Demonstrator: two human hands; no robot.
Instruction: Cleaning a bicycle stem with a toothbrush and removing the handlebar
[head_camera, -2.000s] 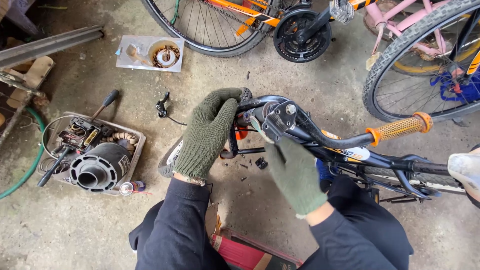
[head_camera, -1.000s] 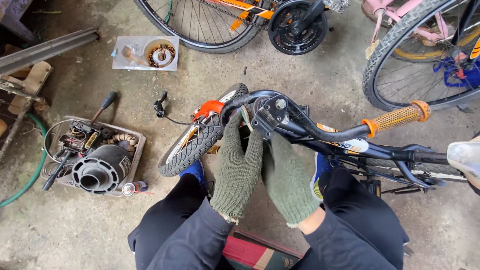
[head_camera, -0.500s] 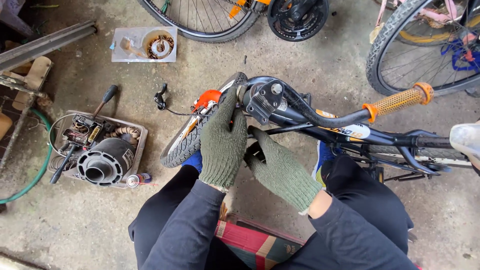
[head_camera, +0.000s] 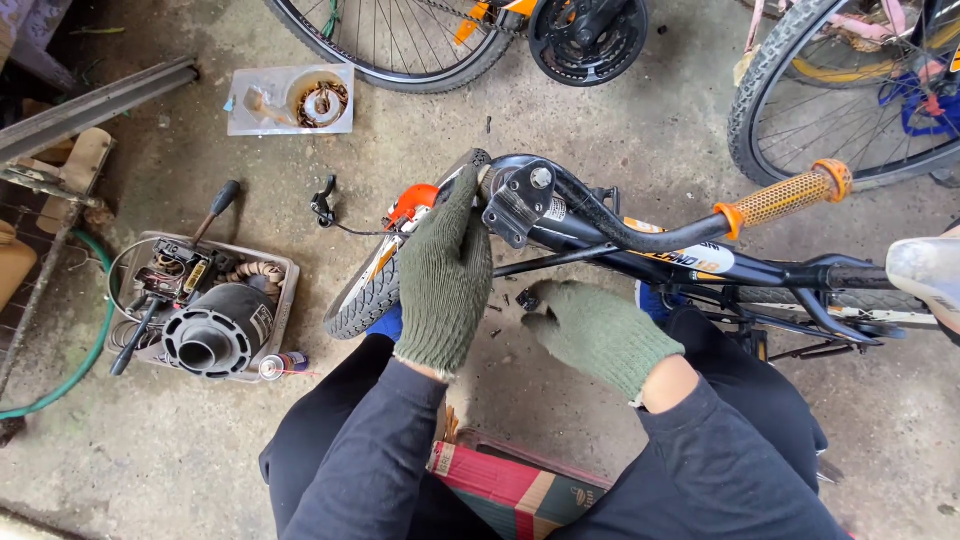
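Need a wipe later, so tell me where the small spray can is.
The spray can lies on the concrete at lower left, against the parts tray, left of the left hand.

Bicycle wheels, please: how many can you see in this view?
3: the small front wheel under the left hand, one spoked wheel top centre, another top right. Others may be hidden.

gloves: we see green knitted cloth on the left hand (head_camera: 445, 275) and right hand (head_camera: 600, 335)
handlebar (head_camera: 620, 228): glossy black metal
grip (head_camera: 785, 197): orange textured rubber
floor (head_camera: 620, 110): rough concrete

Gloved left hand (head_camera: 445, 275) on black handlebar (head_camera: 640, 232), right hand (head_camera: 600, 335) below.
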